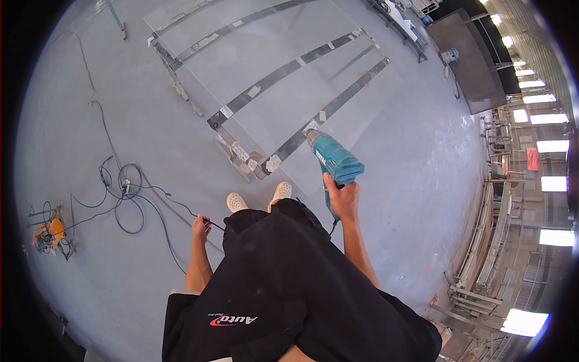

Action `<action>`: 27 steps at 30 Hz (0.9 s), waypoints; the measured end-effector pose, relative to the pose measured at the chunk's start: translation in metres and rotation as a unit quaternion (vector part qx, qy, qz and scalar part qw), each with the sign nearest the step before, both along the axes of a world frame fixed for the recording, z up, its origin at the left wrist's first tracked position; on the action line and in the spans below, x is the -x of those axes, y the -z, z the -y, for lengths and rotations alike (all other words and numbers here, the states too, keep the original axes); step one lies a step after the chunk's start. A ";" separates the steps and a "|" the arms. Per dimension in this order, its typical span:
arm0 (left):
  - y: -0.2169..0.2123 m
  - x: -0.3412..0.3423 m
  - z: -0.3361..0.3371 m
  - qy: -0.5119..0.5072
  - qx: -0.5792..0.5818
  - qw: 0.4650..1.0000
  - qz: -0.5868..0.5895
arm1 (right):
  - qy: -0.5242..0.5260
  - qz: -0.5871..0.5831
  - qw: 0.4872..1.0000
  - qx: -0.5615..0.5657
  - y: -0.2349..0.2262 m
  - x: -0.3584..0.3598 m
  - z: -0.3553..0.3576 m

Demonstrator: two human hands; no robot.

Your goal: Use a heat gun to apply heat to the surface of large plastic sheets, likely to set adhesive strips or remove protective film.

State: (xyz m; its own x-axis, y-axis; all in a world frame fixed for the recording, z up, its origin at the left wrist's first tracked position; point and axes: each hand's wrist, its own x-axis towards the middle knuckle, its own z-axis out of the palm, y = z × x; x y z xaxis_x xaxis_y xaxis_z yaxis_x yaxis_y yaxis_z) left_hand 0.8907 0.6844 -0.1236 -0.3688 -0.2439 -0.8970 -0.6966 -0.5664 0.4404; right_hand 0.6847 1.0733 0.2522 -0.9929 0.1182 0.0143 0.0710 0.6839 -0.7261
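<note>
My right hand (344, 198) is wrapped round the handle of a teal heat gun (339, 158) with a bare metal nozzle. The nozzle points ahead and to the left, above a large clear sheet (338, 111). A cord leaves the bottom of the handle and passes behind my dark clothing. On the left, my left hand (201, 227) is closed on a dark power cord (214, 225), well apart from the gun. Beneath the sheet runs a frame of dark strips (289, 67), with pale paper-like scraps stuck along them.
Coiled cables (142, 208) lie on the grey floor at left, around a small socket block (125, 187). An orange and metal machine (55, 229) sits farther left. Long metal lengths (485, 235) line the right side. A dark panel (461, 60) stands at the far right.
</note>
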 end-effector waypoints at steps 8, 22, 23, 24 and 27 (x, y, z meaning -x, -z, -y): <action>-0.001 -0.007 0.008 -0.003 -0.009 1.000 -0.001 | 0.062 0.000 0.998 0.005 -0.008 0.008 -0.035; -0.021 0.002 0.014 0.056 0.027 0.998 0.003 | 0.151 0.053 0.985 0.065 0.001 -0.017 -0.068; -0.023 0.004 0.015 0.056 0.022 0.998 0.008 | 0.190 0.037 0.979 0.062 0.004 -0.016 -0.069; -0.025 0.002 0.016 0.058 0.025 0.998 0.009 | 0.185 0.027 0.981 0.061 0.005 -0.019 -0.068; -0.029 -0.003 0.018 0.068 0.039 0.996 0.036 | 0.140 0.080 0.981 0.106 -0.005 -0.027 -0.077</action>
